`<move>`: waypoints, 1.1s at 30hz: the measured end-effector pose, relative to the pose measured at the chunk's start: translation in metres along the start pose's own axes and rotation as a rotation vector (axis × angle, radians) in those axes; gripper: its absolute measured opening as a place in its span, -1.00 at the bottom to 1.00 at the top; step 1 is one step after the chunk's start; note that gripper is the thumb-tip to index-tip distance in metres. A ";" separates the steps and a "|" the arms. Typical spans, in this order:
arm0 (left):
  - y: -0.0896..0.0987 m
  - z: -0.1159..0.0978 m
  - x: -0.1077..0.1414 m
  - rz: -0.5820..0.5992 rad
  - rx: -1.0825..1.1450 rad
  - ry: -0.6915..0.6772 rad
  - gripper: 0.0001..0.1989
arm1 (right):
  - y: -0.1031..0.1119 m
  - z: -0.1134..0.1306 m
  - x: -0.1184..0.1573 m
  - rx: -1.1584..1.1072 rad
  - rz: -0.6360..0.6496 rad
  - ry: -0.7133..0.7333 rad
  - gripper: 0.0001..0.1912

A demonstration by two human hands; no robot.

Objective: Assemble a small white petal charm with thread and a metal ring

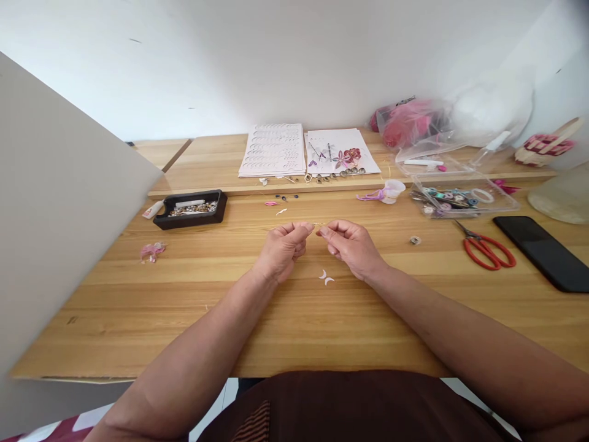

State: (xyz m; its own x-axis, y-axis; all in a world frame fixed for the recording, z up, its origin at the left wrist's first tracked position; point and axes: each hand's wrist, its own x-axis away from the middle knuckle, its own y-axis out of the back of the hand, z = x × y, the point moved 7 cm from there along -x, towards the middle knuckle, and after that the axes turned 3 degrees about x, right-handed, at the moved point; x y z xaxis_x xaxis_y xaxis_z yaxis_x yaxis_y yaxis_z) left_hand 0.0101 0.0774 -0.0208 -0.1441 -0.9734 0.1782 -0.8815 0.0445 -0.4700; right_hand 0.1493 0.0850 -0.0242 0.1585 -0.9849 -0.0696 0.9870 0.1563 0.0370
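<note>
Over the middle of the wooden table, my left hand [284, 245] and my right hand [353, 247] face each other with their fingertips a small gap apart. Between them runs a thin gold wire [318, 224], each end pinched between a thumb and forefinger. Its fine detail is too small to make out. Just below the hands, two small white crescent pieces [326, 278] lie on the wood. A wavy white piece [281, 211] and a pink piece [271, 203] rest beyond my left hand.
A black tray [223, 209] of beads stands at left. Red-handled scissors [488, 252], a phone [543, 252] and a clear box [464, 212] of spools are at right. Behind, a raised shelf [207, 161] bears sheets of paper [272, 147]. A small cup [392, 191] sits before it.
</note>
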 end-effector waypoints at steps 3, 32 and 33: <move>-0.002 0.003 0.001 0.036 -0.061 0.049 -0.64 | 0.005 -0.001 -0.004 -0.059 -0.049 0.006 -0.68; 0.013 -0.010 -0.001 -0.132 -0.385 -0.237 -0.73 | 0.003 0.042 0.021 0.439 -0.138 0.324 -0.89; 0.011 -0.011 -0.001 -0.117 -0.417 -0.239 -0.73 | 0.006 0.045 0.021 0.448 -0.162 0.341 -0.88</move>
State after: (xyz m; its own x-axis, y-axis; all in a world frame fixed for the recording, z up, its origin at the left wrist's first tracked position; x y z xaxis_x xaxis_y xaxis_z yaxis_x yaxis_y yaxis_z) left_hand -0.0046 0.0811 -0.0169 0.0308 -0.9994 -0.0174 -0.9975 -0.0296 -0.0644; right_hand 0.1572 0.0621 0.0192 0.0793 -0.9024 -0.4236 0.9040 -0.1140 0.4120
